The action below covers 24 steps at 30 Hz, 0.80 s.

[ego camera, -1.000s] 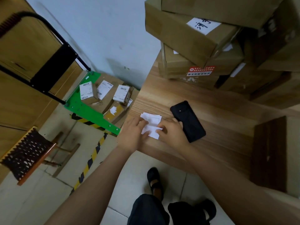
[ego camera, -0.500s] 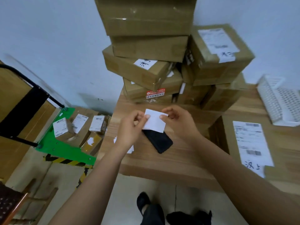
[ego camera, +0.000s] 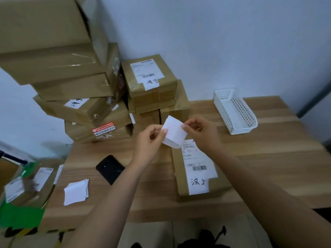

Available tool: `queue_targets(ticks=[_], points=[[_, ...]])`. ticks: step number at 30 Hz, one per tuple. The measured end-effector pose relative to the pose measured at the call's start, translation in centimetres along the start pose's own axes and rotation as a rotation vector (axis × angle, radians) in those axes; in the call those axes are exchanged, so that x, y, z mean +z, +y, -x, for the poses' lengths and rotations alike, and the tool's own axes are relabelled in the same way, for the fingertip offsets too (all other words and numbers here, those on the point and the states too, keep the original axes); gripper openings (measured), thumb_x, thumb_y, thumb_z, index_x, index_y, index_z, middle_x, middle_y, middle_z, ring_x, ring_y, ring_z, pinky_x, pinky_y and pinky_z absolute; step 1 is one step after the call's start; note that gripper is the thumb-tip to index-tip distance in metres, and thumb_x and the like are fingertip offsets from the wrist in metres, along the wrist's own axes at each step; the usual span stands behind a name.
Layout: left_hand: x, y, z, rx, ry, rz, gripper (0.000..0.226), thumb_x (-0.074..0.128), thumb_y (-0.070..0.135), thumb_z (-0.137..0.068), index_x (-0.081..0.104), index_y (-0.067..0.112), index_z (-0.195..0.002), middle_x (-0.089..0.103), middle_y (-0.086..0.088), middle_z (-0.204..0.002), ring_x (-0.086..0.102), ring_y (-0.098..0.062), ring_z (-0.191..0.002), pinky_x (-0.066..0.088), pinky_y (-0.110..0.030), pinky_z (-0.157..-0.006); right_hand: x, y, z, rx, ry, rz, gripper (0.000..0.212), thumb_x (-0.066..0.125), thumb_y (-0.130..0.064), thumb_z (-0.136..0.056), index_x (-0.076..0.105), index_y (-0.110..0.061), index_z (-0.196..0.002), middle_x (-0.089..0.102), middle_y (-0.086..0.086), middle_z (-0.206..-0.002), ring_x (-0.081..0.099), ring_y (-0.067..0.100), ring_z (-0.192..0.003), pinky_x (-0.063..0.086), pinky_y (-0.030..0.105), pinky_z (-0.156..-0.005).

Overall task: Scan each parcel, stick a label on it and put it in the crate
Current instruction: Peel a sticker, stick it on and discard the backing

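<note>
Near one parcel (ego camera: 180, 176), left hand (ego camera: 148, 142) and right hand (ego camera: 202, 133) pinch one label (ego camera: 174, 134).

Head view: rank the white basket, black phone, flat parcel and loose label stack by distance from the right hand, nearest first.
1. Flat parcel, just below the right hand, which pinches a label.
2. White basket, back right.
3. Black phone, to the left.
4. Loose label stack, far left.

Two hands (ego camera: 148, 142) (ego camera: 202, 133), one held label (ego camera: 174, 134), one phone (ego camera: 110, 169), one basket (ego camera: 236, 115), one flat parcel (ego camera: 195, 169) (stack (ego camera: 80, 108) uncountable)
</note>
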State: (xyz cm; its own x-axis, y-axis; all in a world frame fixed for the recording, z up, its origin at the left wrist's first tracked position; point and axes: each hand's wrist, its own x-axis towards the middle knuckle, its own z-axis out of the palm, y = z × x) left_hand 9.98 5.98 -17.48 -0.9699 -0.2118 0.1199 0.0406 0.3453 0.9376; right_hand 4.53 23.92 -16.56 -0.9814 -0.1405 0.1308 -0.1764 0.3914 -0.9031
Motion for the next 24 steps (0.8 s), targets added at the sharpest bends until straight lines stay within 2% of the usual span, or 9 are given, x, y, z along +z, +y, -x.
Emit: queue_targets(ticks=[5,8,10,17,20,24], points=[[6.9,2.2,-0.7,-0.023,0.045,0.05,0.006,0.066,0.024,-0.09,0.068,0.019,-0.089,0.069,0.008,-0.075,0.062,-0.002,-0.07,0.047,-0.017,-0.063,-6.2,3.3,-1.7,0.003,0.044,0.011,0.005,0.072,-0.02,-0.084,0.068,-0.02,-0.082,0.067,-0.007,-0.08,0.054,0.006,-0.069,0.039,0.007,-0.058],[10.2,2.9,-1.4,-0.041,0.056,0.021,0.007,0.066,0.027,-0.09,0.069,0.021,-0.088,0.07,0.004,-0.077,0.065,-0.013,-0.074,0.051,-0.033,-0.067,-9.1,5.0,-2.5,0.022,0.07,-0.007,0.005,0.072,-0.021,-0.084,0.068,-0.02,-0.082,0.067,-0.007,-0.081,0.057,0.009,-0.074,0.041,0.01,-0.062],[11.9,3.4,-1.8,-0.05,0.053,-0.002,0.008,0.064,0.027,-0.091,0.069,0.022,-0.089,0.07,0.002,-0.079,0.065,-0.018,-0.078,0.053,-0.039,-0.07,-10.8,6.0,-2.9,0.027,0.074,-0.018,0.006,0.072,-0.021,-0.084,0.068,-0.017,-0.085,0.069,-0.004,-0.085,0.059,0.011,-0.078,0.042,0.01,-0.063],[15.2,3.1,-3.9,-0.107,0.06,-0.122,0.013,0.059,0.031,-0.094,0.066,0.024,-0.085,0.068,0.004,-0.08,0.062,-0.018,-0.076,0.045,-0.028,-0.063,-14.8,8.4,-4.3,0.053,0.169,-0.056,0.007,0.069,-0.019,-0.087,0.064,-0.02,-0.082,0.066,-0.009,-0.083,0.055,0.002,-0.071,0.041,0.009,-0.062],[16.2,2.8,-5.3,-0.131,0.069,-0.178,0.016,0.057,0.031,-0.095,0.066,0.02,-0.089,0.067,0.006,-0.084,0.061,-0.013,-0.079,0.041,-0.021,-0.06,-16.3,9.5,-5.3,0.093,0.219,-0.04,0.008,0.069,-0.023,-0.087,0.063,-0.023,-0.082,0.066,-0.011,-0.084,0.054,0.007,-0.071,0.043,0.017,-0.064],[17.7,2.0,-8.1,-0.169,0.088,-0.207,0.014,0.056,0.031,-0.095,0.066,0.021,-0.09,0.066,0.008,-0.086,0.061,-0.011,-0.081,0.042,-0.024,-0.061,-18.7,11.2,-6.6,0.169,0.331,-0.032,0.006,0.067,-0.023,-0.088,0.063,-0.021,-0.086,0.065,-0.009,-0.088,0.053,0.011,-0.071,0.047,0.028,-0.064]])
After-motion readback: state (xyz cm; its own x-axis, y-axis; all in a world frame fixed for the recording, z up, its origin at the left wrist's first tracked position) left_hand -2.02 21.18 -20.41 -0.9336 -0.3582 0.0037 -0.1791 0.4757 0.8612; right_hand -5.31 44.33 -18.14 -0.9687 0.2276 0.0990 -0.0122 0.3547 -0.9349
